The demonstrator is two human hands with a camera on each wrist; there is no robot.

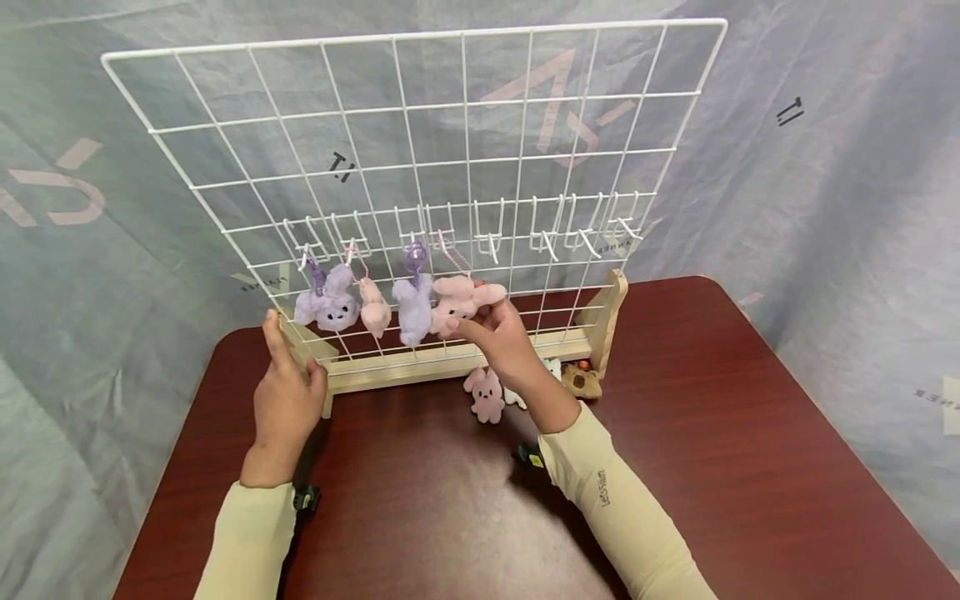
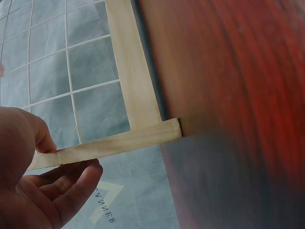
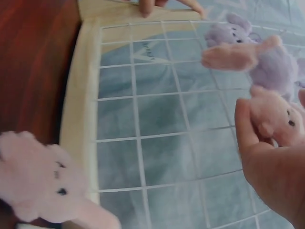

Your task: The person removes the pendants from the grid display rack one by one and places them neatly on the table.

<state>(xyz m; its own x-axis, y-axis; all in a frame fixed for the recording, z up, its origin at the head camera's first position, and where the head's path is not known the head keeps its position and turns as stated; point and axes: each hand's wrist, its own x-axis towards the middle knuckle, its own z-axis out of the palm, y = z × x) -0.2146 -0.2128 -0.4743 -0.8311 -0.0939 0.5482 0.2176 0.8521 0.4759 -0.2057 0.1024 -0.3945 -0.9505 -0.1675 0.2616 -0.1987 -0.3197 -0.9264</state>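
Note:
A pink plush bunny keychain [image 1: 455,305] hangs by a bead chain from a hook on the white wire grid [image 1: 465,104]. My right hand [image 1: 516,354] pinches it between thumb and fingers; the right wrist view shows the same pink bunny [image 3: 274,114] in that hand. At the grid's left end my left hand [image 1: 288,400] grips the wooden side piece [image 2: 114,143] of the stand, thumb on one face and fingers on the other. Left of the held bunny hang a purple plush [image 1: 414,308], a smaller pink plush [image 1: 374,308] and a purple bunny [image 1: 336,308].
Several white hooks [image 1: 550,242] on the right half of the grid carry nothing. On the dark red table [image 1: 420,492], under my right forearm, lie another pink bunny [image 1: 486,396], a white plush [image 1: 552,368] and a brown plush [image 1: 582,382]. Grey fabric [image 1: 825,208] hangs behind.

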